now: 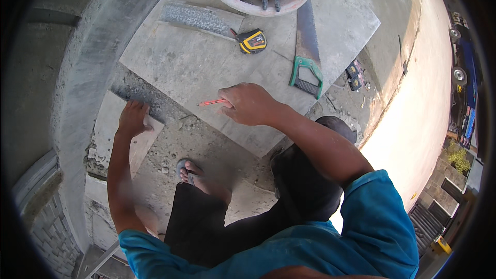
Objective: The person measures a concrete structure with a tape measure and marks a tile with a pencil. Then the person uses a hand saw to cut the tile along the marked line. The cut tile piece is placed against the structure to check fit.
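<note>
My left hand (133, 119) grips the far edge of a pale grey slab (106, 119) on the left, its fingers over the edge and the thumb apart. In my right hand (250, 104) is a red pencil (211, 103), its tip pointing left above a large grey panel (206, 67). A black and yellow tape measure (252, 41) lies on the panel beyond that hand. To its right is a handsaw (308, 54) with a green handle. A flat, dusty metal strip (199, 18) lies beside the tape measure.
A dusty white basin (243, 6) with pliers and other tools stands at the far edge. Gravelly rubble (175, 134) covers the ground before the panel. A curved concrete edge (98, 36) runs along the left. Small dark boxes (355, 75) lie right of the saw. My sandalled foot (194, 173) is near the slab.
</note>
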The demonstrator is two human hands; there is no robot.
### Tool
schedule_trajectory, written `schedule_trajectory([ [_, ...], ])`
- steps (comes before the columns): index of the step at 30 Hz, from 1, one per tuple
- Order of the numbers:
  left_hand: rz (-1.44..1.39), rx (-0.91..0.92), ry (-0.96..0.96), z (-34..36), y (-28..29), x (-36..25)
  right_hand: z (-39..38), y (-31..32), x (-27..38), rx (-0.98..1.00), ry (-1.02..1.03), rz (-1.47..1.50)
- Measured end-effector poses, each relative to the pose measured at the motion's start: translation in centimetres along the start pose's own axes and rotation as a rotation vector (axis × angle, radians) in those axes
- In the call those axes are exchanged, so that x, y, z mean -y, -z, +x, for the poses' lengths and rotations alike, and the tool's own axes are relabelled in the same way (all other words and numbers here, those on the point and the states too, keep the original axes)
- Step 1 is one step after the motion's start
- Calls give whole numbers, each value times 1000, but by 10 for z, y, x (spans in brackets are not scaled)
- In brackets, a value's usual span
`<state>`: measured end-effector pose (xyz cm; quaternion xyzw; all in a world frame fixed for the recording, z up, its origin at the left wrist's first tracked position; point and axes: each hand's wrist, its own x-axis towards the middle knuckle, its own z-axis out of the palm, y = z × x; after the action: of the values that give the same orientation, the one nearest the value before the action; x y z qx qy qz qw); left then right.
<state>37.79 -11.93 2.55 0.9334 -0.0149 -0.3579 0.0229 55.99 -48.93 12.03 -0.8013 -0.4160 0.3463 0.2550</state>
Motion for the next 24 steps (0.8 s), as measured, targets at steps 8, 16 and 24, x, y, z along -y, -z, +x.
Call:
schedule_trajectory([
  [8,-232,-295,-347,29,41,-70,1,25,-46,-290,-161,-44],
  [16,-231,-231,-495,102,126,-171,5,29,-101,-477,-197,-161],
  [24,-207,-781,-351,110,57,-164,10,24,-134,-663,-91,-429],
])
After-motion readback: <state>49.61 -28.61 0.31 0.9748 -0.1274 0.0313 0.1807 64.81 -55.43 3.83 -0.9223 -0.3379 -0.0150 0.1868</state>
